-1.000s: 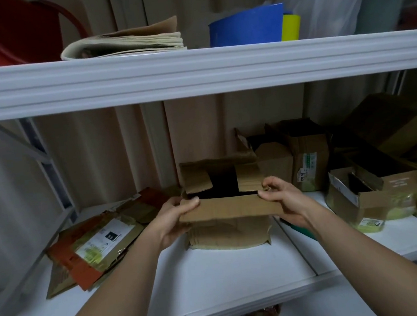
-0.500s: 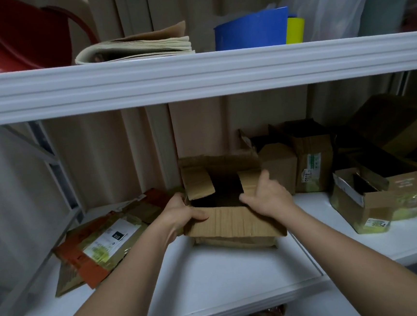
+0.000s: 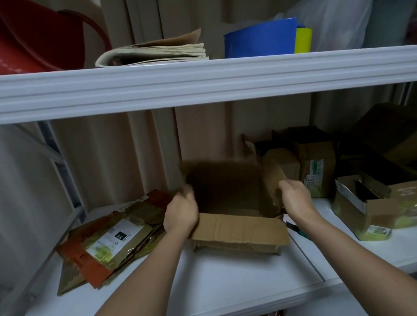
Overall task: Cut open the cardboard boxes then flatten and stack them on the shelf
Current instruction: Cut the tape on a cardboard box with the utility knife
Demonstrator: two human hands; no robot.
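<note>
Currently, item 1: open cardboard box (image 3: 234, 206), on the white shelf (image 3: 238, 276) btwn your hands, near flap folded out toward you. Your left hand (image 3: 181, 214) is closed around the box's left side flap; your right hand (image 3: 295, 197) grips the right side flap, fingers wrapped on its edge. Item 2: flattened cardboard pile (image 3: 109, 242), flat on shelf, outboard of left hand. Item 3: unflattened boxes (image 3: 371, 189), beyond and outboard of right hand. Item 4: dark-handled tool (image 3: 295, 228), just under right wrist; type can't tell.

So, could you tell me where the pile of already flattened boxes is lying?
In the head view, the flattened boxes lie at the left of the lower shelf, just left of the left hand.
</note>
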